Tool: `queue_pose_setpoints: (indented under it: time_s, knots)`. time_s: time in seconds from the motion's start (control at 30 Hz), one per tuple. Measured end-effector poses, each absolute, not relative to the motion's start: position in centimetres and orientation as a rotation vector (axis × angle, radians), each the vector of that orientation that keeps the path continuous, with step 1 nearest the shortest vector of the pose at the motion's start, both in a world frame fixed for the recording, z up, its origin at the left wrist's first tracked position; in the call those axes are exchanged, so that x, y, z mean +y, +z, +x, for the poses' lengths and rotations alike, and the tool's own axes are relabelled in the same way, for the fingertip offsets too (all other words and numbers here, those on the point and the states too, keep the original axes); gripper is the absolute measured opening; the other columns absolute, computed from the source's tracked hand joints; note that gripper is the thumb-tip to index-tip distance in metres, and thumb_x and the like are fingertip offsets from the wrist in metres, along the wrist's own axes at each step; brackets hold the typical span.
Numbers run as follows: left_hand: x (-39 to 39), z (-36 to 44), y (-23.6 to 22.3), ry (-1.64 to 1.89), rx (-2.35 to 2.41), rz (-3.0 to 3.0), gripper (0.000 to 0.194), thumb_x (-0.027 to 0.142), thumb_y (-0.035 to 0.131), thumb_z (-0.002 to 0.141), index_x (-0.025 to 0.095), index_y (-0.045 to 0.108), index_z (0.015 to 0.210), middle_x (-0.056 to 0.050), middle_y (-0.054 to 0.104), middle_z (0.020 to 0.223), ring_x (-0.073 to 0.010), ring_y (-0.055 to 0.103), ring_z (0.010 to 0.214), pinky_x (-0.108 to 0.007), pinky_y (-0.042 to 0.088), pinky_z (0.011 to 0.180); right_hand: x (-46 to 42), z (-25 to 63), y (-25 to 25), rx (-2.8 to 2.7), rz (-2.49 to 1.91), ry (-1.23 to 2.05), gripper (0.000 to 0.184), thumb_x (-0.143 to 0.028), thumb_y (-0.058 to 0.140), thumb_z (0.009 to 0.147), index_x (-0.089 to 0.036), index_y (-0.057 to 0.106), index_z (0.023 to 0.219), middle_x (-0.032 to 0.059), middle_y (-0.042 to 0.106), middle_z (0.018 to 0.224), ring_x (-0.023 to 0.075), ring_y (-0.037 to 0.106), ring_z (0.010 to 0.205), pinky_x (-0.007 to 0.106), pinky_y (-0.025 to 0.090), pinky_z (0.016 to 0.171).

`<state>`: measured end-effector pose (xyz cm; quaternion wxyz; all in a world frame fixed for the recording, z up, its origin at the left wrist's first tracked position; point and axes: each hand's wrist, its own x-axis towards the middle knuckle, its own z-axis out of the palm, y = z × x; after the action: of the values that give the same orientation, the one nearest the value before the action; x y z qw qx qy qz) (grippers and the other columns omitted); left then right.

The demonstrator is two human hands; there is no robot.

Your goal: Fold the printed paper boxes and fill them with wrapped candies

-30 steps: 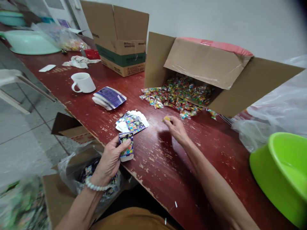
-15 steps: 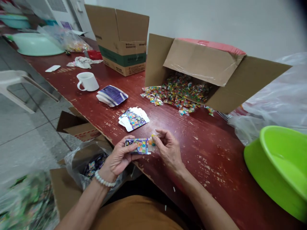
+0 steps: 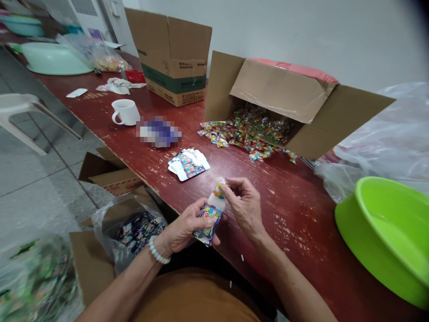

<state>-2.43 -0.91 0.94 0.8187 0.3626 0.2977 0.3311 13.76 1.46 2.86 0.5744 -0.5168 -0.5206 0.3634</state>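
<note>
My left hand (image 3: 189, 228) grips a colourful printed card (image 3: 209, 219), held tilted with its white top end up. My right hand (image 3: 245, 206) pinches a small wrapped packet (image 3: 219, 190) at that top end, and the packet touches the card. A loose stack of similar printed cards (image 3: 188, 164) lies on the red wooden table (image 3: 288, 197) just beyond my hands. A large heap of small wrapped packets (image 3: 246, 127) spills from a cardboard box (image 3: 283, 89) lying on its side.
A white mug (image 3: 125, 112) and a pixelated stack (image 3: 159, 132) stand farther along the worn table. A lime-green basin (image 3: 385, 232) sits at the right. A plastic bag of printed packets (image 3: 134, 235) rests in a box below the table edge, left of my arms.
The printed card has turned from lying crosswise to nearly upright. My hands have moved slightly closer together, with the small packet now at the card's top end. The view has shifted slightly.
</note>
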Motion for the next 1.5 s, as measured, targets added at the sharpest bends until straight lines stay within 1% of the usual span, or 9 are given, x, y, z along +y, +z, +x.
queue_pose_setpoints:
  time_s: [0.2,0.4,0.57,0.7,0.8,0.97,1.27,1.4,1.5]
  knots:
    - [-1.2,-1.7,1.3,0.852,0.775,0.860,0.034,0.018,0.069,0.078,0.022,0.060,0.110,-0.001,0.066,0.091,-0.0113,0.061,0.064,-0.023,0.054,0.058,0.8,13.9,0.8,-1.287,-1.277,0.852,0.017,-0.038,0.074,0.081,-0.022,0.071,0.084,0.0015,0.068,0.076,0.0171,0.059,0.067,0.031,0.049,0.066]
    - [-0.6,-1.4,2.0,1.015,0.878,0.659,0.025,0.034,0.070,0.079,0.017,0.069,0.097,-0.003,0.070,0.081,-0.0158,0.064,0.068,-0.023,0.052,0.057,0.0,15.0,0.9,-1.593,-1.162,0.879,0.019,-0.038,0.063,0.090,-0.026,0.076,0.084,0.0060,0.061,0.109,0.0224,0.056,0.109,0.037,0.044,0.097]
    - [0.0,-1.2,1.7,0.986,0.918,0.540,0.036,0.046,0.067,0.080,0.012,0.073,0.089,-0.007,0.072,0.070,-0.0172,0.062,0.053,-0.026,0.052,0.047,-0.1,14.5,0.3,-1.051,-1.063,1.459,0.038,-0.042,0.072,0.084,-0.026,0.062,0.116,0.0005,0.064,0.089,0.0147,0.061,0.072,0.028,0.051,0.068]
    - [-0.4,-1.0,1.2,1.030,0.898,0.688,0.027,0.040,0.073,0.077,0.015,0.072,0.087,-0.004,0.070,0.068,-0.0160,0.063,0.054,-0.022,0.050,0.044,0.3,13.9,-0.3,-1.003,-0.976,1.720,0.037,-0.039,0.083,0.072,-0.020,0.067,0.099,0.0004,0.067,0.083,0.0118,0.057,0.061,0.024,0.048,0.058]
    - [-0.4,-1.2,1.2,1.011,0.849,0.670,0.025,0.040,0.073,0.081,0.016,0.069,0.085,-0.003,0.069,0.070,-0.0146,0.063,0.056,-0.021,0.051,0.046,0.3,13.8,0.1,-1.130,-1.038,1.504,0.021,-0.041,0.076,0.078,-0.021,0.069,0.083,0.0007,0.067,0.077,0.0138,0.058,0.059,0.027,0.049,0.057]
    - [0.1,-1.8,2.0,0.808,0.678,0.365,0.042,0.056,0.055,0.090,0.019,0.068,0.103,-0.005,0.071,0.073,-0.0179,0.065,0.051,-0.029,0.055,0.043,0.0,14.6,1.4,-1.726,-1.031,0.856,0.014,-0.034,0.065,0.088,-0.026,0.076,0.087,0.0063,0.076,0.093,0.0238,0.068,0.091,0.040,0.050,0.088]
    - [0.0,-1.4,1.5,0.929,0.835,0.506,0.058,0.063,0.048,0.091,0.016,0.071,0.116,-0.007,0.071,0.073,-0.0147,0.062,0.050,-0.023,0.051,0.043,0.8,13.1,1.3,-1.293,-1.120,1.354,0.011,-0.030,0.073,0.077,-0.019,0.070,0.078,0.0034,0.074,0.083,0.0151,0.063,0.062,0.027,0.052,0.057]
    - [0.2,-1.8,1.3,0.937,0.850,0.550,0.054,0.059,0.056,0.088,0.015,0.072,0.115,-0.009,0.074,0.079,-0.0166,0.064,0.057,-0.023,0.051,0.045,0.9,13.1,1.4,-1.254,-1.059,1.422,0.019,-0.035,0.073,0.080,-0.017,0.068,0.075,0.0065,0.075,0.093,0.0158,0.065,0.068,0.029,0.054,0.061]
    - [0.3,-2.1,1.4,0.955,0.874,0.541,0.040,0.044,0.066,0.082,0.016,0.074,0.110,-0.007,0.074,0.085,-0.0161,0.064,0.057,-0.024,0.051,0.044,0.5,13.5,0.9,-1.476,-1.022,1.268,0.015,-0.036,0.069,0.086,-0.022,0.073,0.086,0.0057,0.073,0.099,0.0193,0.067,0.087,0.036,0.054,0.082]
